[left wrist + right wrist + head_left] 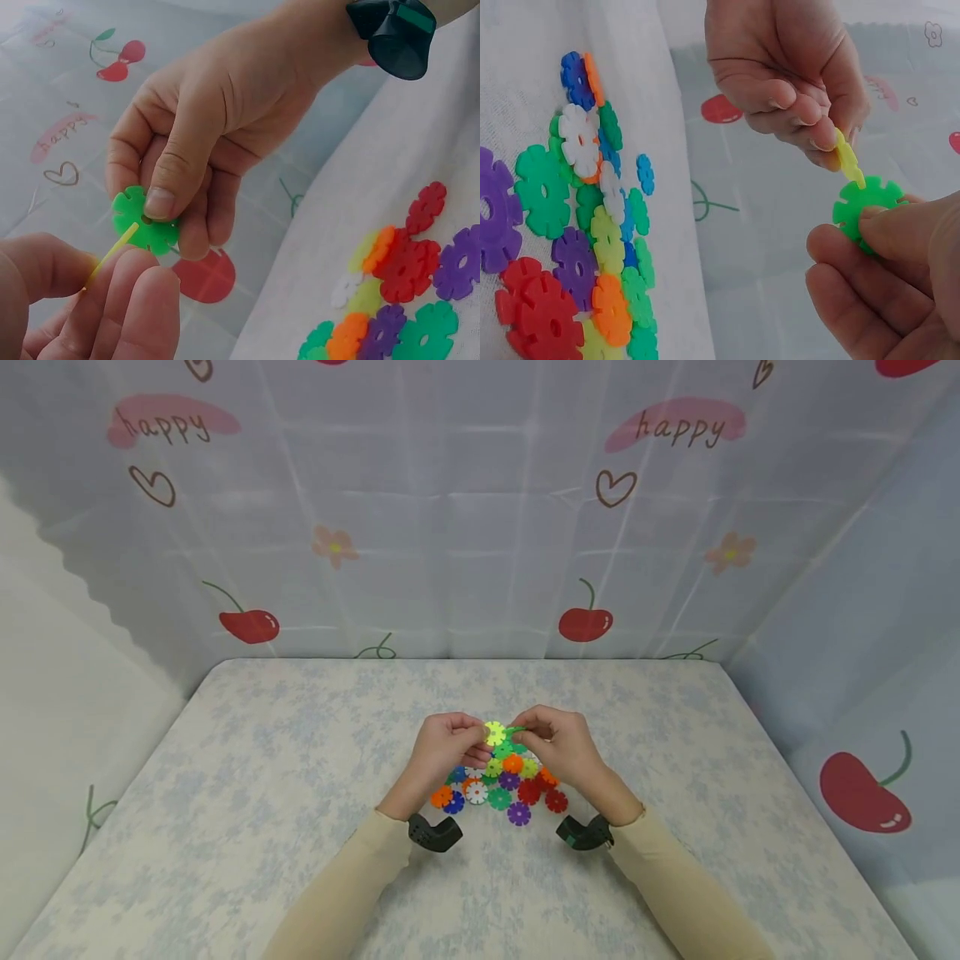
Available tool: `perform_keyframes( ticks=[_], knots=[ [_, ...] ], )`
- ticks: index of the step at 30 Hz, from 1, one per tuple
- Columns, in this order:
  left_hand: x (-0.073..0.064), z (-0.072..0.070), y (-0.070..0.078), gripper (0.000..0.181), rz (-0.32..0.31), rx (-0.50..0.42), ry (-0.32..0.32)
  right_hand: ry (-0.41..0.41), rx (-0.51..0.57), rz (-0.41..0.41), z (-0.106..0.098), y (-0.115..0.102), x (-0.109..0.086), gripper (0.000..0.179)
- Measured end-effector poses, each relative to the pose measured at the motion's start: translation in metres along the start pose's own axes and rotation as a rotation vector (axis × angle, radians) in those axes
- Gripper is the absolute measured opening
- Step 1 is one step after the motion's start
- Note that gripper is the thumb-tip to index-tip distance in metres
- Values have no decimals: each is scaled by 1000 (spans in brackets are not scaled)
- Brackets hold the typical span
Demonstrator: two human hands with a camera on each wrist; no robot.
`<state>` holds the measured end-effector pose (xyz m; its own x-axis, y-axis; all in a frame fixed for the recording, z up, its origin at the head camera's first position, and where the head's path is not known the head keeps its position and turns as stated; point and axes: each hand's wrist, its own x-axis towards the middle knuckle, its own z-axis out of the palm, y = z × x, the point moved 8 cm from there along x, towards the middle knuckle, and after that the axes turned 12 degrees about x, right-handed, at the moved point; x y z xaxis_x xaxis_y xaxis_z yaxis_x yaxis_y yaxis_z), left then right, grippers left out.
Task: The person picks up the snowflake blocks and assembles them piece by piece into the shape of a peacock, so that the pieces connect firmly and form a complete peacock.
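Observation:
My left hand (450,745) pinches a yellow notched plastic disc (495,732) between thumb and fingers. A green notched disc (866,210) is pinched in my right hand (558,743). Both hands are held above the table, close together. In the right wrist view, the edge of the yellow disc (847,159) meets the rim of the green one, roughly crosswise; how deep the notches engage is unclear. The left wrist view shows the right thumb pressed flat over the green disc (139,210), hiding part of it.
Beneath the hands lies a loose pile of flower-shaped discs in several colours, among them a purple disc (519,813), a red disc (556,801) and an orange disc (442,796). The table (300,735) has a pale floral cover, with a printed curtain (450,527) behind.

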<state>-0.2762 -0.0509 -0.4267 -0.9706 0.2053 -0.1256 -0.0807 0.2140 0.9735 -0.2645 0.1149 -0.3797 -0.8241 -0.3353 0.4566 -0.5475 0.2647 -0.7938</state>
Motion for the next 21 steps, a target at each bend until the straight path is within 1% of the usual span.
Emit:
perform_keyframes(
  ticks=[5, 10, 16, 21],
  knots=[
    [-1, 0, 1, 16, 7, -18, -14, 10, -14, -50, 0, -6, 0, 8],
    [-2, 0, 4, 14, 13, -22, -22, 0, -35, -101, 1, -11, 0, 9],
    [-4, 1, 9, 14, 27, 11, -40, -21, -52, -194, 0, -20, -1, 10],
    [-4, 3, 10, 13, 41, 9, -47, -22, -45, -265, 2, -26, -3, 17]
  ],
)
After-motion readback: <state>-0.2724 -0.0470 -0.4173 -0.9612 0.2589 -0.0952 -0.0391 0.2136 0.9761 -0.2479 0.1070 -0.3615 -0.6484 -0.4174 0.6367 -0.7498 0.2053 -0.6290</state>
